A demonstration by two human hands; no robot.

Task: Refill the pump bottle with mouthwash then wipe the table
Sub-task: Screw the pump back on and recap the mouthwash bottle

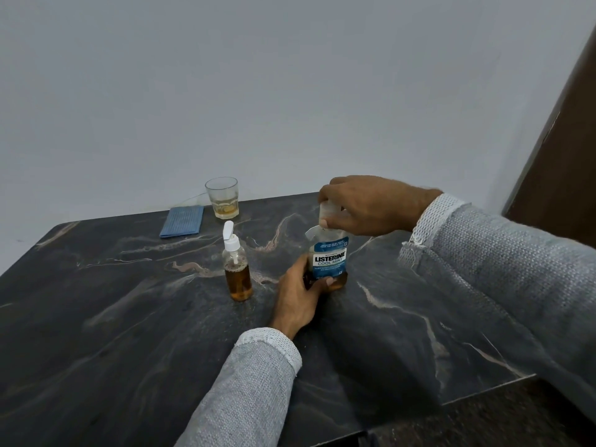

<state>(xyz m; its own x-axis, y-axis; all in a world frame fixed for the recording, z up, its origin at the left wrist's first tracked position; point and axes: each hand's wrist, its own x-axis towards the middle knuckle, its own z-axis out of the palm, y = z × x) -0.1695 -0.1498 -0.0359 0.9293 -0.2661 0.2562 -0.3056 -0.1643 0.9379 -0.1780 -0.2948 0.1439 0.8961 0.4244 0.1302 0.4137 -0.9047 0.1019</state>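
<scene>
Gripped clear plastic blue-labelled mouthwash bottle [329, 259] low with left hand [298, 293], pinched its translucent cap [327, 211] with right hand [364, 204], mid dark marble tabletop [129, 317].

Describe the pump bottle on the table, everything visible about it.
The pump bottle is small, round and clear, plastic by the look of it, with a white pump head and collar and a dip tube visible inside. It stands upright on the dark marbled table, pump on, amber liquid filling about two thirds with foam on top. It sits left of the Listerine bottle, apart from it, with the glass and blue cloth behind. Neither hand touches it.
</scene>
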